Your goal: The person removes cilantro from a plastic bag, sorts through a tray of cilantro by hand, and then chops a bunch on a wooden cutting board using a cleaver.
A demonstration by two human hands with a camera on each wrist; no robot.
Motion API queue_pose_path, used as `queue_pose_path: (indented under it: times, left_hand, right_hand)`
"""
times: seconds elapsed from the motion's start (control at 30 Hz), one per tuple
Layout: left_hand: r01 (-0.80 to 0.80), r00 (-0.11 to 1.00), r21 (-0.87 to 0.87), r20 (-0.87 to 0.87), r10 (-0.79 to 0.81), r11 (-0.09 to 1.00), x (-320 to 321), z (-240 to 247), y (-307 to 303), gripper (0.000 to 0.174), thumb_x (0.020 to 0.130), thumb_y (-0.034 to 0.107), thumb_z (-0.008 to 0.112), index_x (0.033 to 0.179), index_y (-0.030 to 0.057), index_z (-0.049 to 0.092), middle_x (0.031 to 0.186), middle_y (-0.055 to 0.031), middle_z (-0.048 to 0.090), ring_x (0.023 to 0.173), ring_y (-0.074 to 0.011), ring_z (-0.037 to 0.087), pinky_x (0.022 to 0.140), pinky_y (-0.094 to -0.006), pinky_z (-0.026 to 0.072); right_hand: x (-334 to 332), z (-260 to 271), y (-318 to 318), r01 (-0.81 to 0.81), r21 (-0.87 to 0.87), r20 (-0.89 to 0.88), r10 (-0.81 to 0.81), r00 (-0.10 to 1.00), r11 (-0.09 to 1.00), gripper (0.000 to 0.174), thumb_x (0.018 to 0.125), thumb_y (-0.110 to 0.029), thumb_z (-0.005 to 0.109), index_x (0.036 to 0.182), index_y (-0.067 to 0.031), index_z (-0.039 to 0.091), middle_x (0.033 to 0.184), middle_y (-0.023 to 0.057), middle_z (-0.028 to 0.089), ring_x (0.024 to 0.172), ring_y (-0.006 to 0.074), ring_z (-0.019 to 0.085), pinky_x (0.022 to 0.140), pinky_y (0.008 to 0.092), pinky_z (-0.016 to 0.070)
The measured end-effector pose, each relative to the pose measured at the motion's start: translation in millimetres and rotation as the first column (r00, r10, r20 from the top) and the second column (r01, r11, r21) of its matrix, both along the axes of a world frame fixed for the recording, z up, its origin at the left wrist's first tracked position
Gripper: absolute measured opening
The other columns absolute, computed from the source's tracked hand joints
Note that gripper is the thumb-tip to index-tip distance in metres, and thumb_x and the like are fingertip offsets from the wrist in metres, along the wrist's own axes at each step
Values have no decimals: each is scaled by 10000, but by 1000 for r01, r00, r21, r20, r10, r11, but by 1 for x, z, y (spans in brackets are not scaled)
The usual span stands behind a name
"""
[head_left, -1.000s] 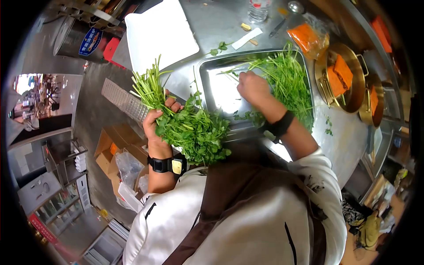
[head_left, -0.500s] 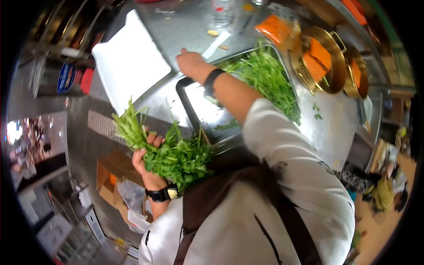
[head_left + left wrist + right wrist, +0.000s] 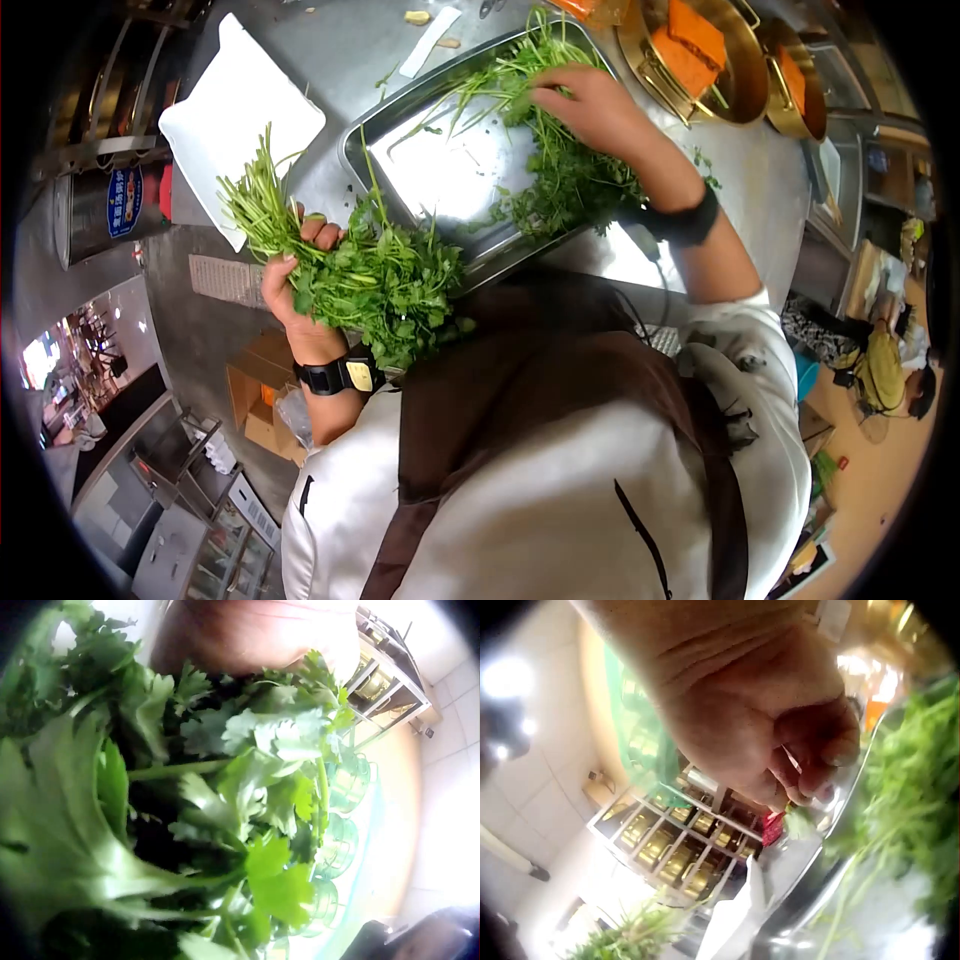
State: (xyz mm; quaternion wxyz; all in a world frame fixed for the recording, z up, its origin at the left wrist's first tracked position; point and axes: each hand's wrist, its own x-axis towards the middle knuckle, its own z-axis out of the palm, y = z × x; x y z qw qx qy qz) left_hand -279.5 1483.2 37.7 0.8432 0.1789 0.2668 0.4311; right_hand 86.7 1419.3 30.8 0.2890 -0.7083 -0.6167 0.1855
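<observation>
In the head view my left hand (image 3: 284, 292) grips a thick bunch of coriander (image 3: 375, 290), its pale stems pointing up and left and its leaves hanging toward the apron. Leaves (image 3: 255, 795) fill much of the left wrist view, hiding the fingers. My right hand (image 3: 595, 108) hangs over loose coriander (image 3: 565, 165) in a rectangular metal tray (image 3: 352, 150), fingers bent. In the right wrist view the curled fingers (image 3: 829, 742) are near a pale green bit; I cannot tell whether they pinch it.
A white tray (image 3: 235, 110) lies left of the metal one. Brass pots (image 3: 740, 85) with orange blocks (image 3: 690, 40) stand at the back right. A white strip (image 3: 430, 42) and yellowish scraps lie behind the tray. A cardboard box (image 3: 262, 375) sits on the floor at left.
My right hand reached left past the tray toward the counter, then came back over the coriander in the tray. The left hand keeps hold of its bunch. The head view has shifted.
</observation>
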Motion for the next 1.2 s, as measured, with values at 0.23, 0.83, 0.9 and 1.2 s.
queue_pose_path:
  times: [0.23,0.83,0.9,1.2]
  left_hand:
    - [66,988,18,139,-68,998,29,10,12,519,683,111,529,1182,2,438,902,-49,433,835,-172,418,800,-308,383]
    - [122,941,-4,318,-114,993,66,-26,21,451,724,105,520,1166,20,495,1003,-141,532,897,-261,533,844,-423,476]
    - [158,928,37,335,-161,987,66,-26,23,426,742,112,528,1155,10,518,1080,-172,555,922,-281,554,860,-433,485]
    - [191,964,18,185,-191,981,100,-12,19,425,749,60,548,1166,-13,525,1137,-165,589,977,-271,585,886,-426,490]
  right_hand:
    - [36,25,-109,488,-378,86,-495,865,787,389,860,-394,601,839,-8,643,747,177,635,721,339,617,670,399,481]
    - [15,-4,-58,337,-120,381,-270,884,934,409,848,-296,613,1159,-32,572,1118,194,596,908,385,611,772,438,498]
    - [12,5,-53,264,-43,298,-240,924,963,402,851,-311,616,1128,-21,591,1112,193,604,896,363,624,769,423,502]
    - [-45,3,-8,-248,-218,-643,53,764,944,615,960,-501,401,1257,20,537,1247,165,575,1183,240,509,1022,324,348]
